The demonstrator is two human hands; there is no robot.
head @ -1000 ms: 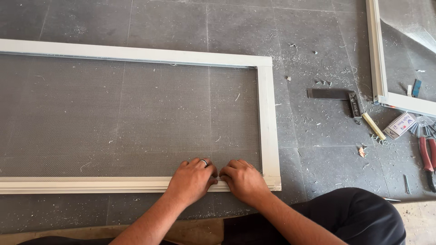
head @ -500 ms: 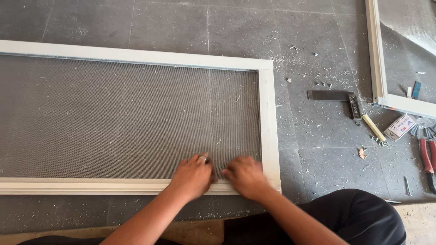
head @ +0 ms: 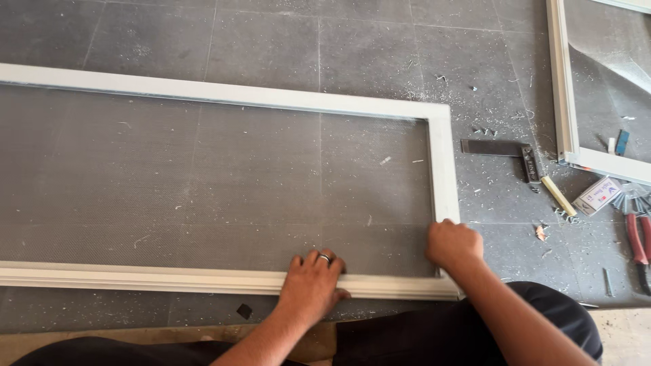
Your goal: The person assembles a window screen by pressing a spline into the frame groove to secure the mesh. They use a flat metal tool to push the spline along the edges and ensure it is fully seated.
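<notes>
White frame rails are enclosing a sheet of grey mesh: the screen frame is lying flat on the grey tiled floor, filling the left and centre of my view, with its near rail running along the bottom and its right rail standing just left of the scattered tools. The mesh is sitting stretched inside the rails.

I am pressing my left hand palm down onto the near rail, fingers spread flat and reaching onto the mesh edge, gripping nothing; a ring is showing on one finger. I am resting my right hand at the near right corner, fingers curled into a loose fist against the inner edge of the right rail. Whether they are pinching anything I cannot tell.

Right of the frame, well apart from both hands, a metal try square is lying on the floor, with a pale wooden stick just beside it. A small printed box and red-handled pliers are lying near the right edge. A second white frame is occupying the upper right corner. Metal shavings are dotting the tiles between them.
</notes>
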